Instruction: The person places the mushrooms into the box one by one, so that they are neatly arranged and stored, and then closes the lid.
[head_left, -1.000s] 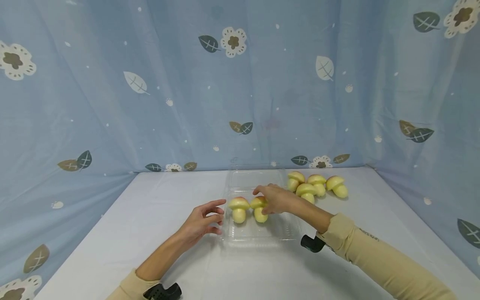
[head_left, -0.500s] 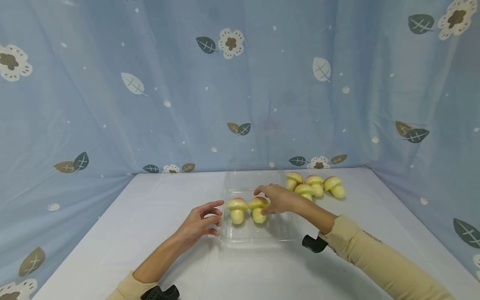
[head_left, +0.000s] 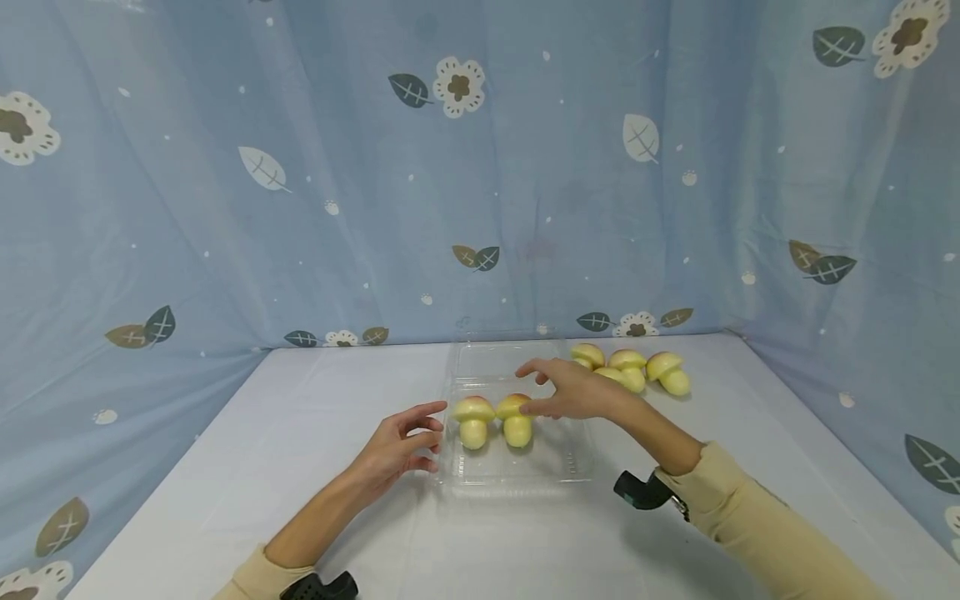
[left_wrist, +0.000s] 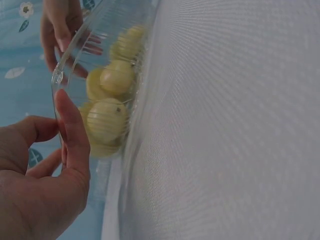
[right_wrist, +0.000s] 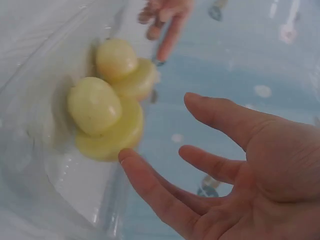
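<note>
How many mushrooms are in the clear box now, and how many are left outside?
Two mushrooms stand in the clear box. The right hand is open beside the second, no grip on it; the left hand rests at the box's edge. A group of mushrooms, at least four, waits on the table.

no readable text or labels

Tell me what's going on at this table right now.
A person is working at a clear plastic tray on a white table. Two toy mushrooms stand in the tray. The right hand hovers open beside them, holding nothing. The left hand touches the tray's left edge. More mushrooms lie in a loose pile behind the tray.
</note>
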